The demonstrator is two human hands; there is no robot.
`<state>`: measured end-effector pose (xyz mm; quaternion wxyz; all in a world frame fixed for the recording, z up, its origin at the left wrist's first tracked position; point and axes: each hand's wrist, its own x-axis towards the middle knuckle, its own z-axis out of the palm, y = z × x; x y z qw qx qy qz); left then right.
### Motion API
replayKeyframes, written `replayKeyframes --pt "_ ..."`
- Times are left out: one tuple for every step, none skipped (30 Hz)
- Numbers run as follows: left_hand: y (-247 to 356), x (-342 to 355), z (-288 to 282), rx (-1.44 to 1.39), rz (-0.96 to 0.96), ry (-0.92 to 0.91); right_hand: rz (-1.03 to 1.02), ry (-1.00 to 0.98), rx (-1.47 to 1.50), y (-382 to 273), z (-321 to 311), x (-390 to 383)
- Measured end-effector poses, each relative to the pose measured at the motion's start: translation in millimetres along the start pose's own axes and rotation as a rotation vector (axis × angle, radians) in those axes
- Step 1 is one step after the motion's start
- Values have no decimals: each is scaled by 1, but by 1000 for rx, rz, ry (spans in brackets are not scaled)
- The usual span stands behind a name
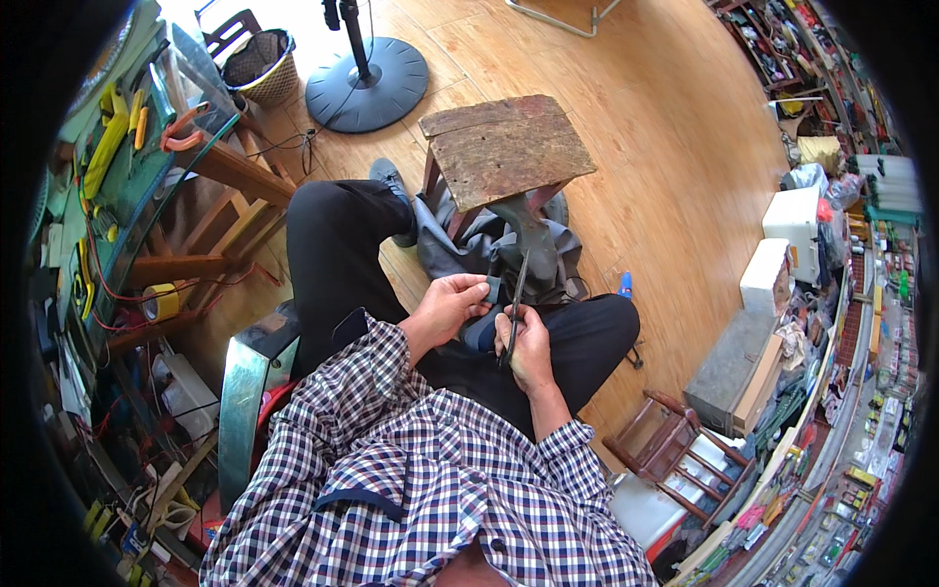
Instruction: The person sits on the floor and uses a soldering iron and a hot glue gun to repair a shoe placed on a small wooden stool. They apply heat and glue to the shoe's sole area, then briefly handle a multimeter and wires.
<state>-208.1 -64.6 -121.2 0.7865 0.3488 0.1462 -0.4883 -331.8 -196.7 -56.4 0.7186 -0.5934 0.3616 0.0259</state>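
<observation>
My left hand (445, 311) pinches a small dark flat strip (494, 291) between thumb and fingers, above my lap. In my right hand (529, 350) is a pair of dark scissors (520, 284), its long narrow blades pointing away from me beside the strip. The two hands are close together but apart. A dark blue piece (479, 335) lies between them, partly hidden by the fingers. Just beyond, a worn wooden stool (509, 147) stands on the floor. A grey-green rounded object (528, 240) rests against its near side, over crumpled grey cloth (455, 256).
A round black stand base (368, 86) and a wastebasket (266, 73) stand beyond my left knee. At the left is a cluttered workbench (127, 215) with tools. A small wooden chair (675, 452), boxes (768, 279) and crowded shelves (871, 391) line the right. A blue item (626, 285) lies by my right knee.
</observation>
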Motion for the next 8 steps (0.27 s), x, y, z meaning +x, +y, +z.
replayKeyframes --pt "1 2 -1 -19 10 6 19 -36 24 -1 0 -2" --pt "2 3 -1 -39 21 14 47 -64 45 -2 1 -4" --pt "3 3 -2 -59 30 22 78 -92 65 -3 2 -7" --pt "4 4 -3 -67 32 35 118 -109 82 -4 5 -11" --pt "6 3 -6 -69 39 42 131 -131 58 -3 6 -12" --pt "7 4 -6 -71 46 51 144 -153 34 -2 5 -13" --pt "7 5 -7 -69 57 53 156 -175 7 -1 5 -14" --pt "6 4 -8 -75 59 55 158 -178 2 -1 6 -14"
